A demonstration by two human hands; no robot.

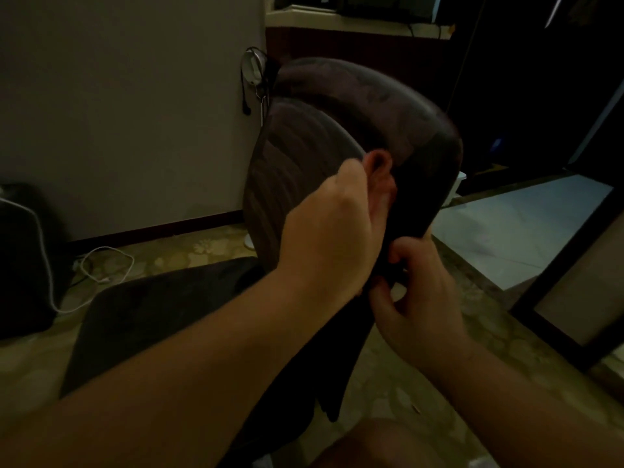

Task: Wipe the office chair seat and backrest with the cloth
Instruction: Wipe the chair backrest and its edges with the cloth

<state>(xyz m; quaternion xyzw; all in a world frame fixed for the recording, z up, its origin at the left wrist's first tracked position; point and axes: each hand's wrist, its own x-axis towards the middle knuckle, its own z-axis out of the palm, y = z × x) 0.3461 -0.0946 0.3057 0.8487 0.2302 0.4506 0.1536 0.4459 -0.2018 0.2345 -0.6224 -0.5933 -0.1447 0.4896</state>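
Note:
The office chair stands in front of me in dim light, its dark seat (152, 315) low on the left. Its curved backrest (290, 170) rises in the middle, with the headrest (371, 96) above it. A dark cloth (341, 373) runs along the backrest's right edge and hangs down below my hands. My left hand (337, 224) grips the cloth's upper part against that edge. Just below, my right hand (415, 292) pinches the cloth with curled fingers. Where the cloth ends against the dark chair is hard to tell.
A white cable (101, 265) lies on the patterned floor by the wall, beside a dark bulky object (20, 258). A round metal item (253, 67) hangs at the wall's corner. A dark frame (557, 315) leans at the right. My knee (388, 444) shows at the bottom.

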